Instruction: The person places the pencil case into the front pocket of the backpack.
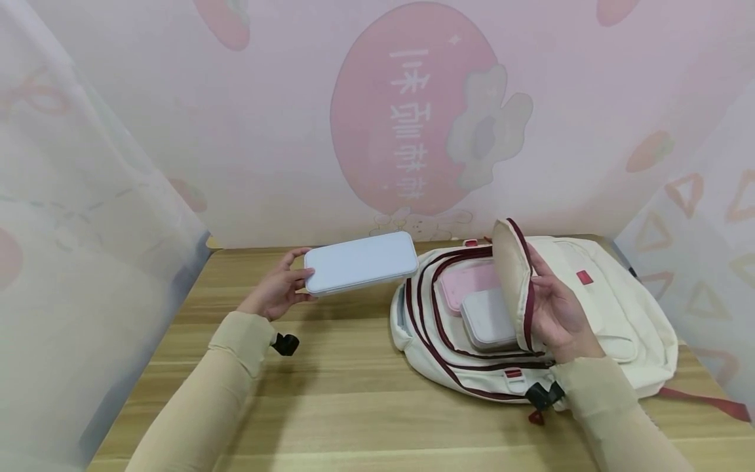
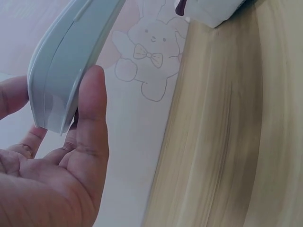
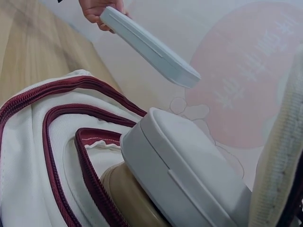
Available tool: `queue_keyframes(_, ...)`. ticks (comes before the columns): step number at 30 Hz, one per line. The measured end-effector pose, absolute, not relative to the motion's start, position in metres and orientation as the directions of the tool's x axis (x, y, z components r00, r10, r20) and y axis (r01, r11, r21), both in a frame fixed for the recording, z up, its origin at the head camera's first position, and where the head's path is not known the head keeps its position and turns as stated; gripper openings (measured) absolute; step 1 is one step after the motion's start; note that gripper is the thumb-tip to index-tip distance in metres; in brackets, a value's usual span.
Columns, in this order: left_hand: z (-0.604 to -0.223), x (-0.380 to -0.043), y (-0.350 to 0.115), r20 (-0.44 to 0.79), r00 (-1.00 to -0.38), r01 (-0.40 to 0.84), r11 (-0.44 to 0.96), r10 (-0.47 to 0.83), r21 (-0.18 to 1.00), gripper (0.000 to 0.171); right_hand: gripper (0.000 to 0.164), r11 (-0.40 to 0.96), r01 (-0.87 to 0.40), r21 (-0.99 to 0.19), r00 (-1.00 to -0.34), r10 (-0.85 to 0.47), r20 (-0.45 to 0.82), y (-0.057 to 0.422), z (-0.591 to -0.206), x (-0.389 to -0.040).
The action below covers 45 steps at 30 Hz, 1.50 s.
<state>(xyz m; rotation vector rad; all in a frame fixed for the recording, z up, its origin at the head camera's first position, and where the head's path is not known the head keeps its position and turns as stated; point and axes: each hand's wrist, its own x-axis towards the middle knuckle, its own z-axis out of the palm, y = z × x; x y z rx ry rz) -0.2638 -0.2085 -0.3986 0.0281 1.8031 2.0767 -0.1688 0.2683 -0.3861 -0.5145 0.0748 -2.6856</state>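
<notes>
My left hand point(image 1: 280, 288) grips one end of a pale blue, flat case point(image 1: 361, 262) with rounded corners, held above the table left of a cream backpack point(image 1: 634, 321). Thumb and fingers pinch that end in the left wrist view. With my right hand point(image 1: 557, 311) I hold up the backpack's front pocket flap point(image 1: 510, 282), edged in dark red zip. Inside the open pocket lie a pink case point(image 1: 463, 285) and a greyish-white case point(image 1: 486, 314). Beneath the greyish-white case, the right wrist view shows a brown rounded item point(image 3: 128, 194), mostly hidden.
The backpack lies on the right of a wooden table point(image 1: 348, 406), its red-brown strap point(image 1: 704, 401) trailing right. A printed pink-and-white cloth backdrop point(image 1: 283, 131) stands along the table's back edge and both sides.
</notes>
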Motion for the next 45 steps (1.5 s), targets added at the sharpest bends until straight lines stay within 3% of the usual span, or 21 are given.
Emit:
queue_keyframes(13, -0.401, -0.268, -0.197, -0.232, -0.919, -0.271, -0.083, 0.318, 0.959, 0.041, 0.054, -0.931, 0.337, -0.140, -0.877, -0.365, 0.313, 0.258, -0.387, -0.175)
queue_keyframes(45, -0.403, -0.276, -0.151, -0.262, -0.901, -0.304, -0.074, 0.346, 0.950, 0.050, 0.054, -0.917, 0.365, -0.160, -0.837, -0.399, 0.374, 0.261, -0.394, -0.178)
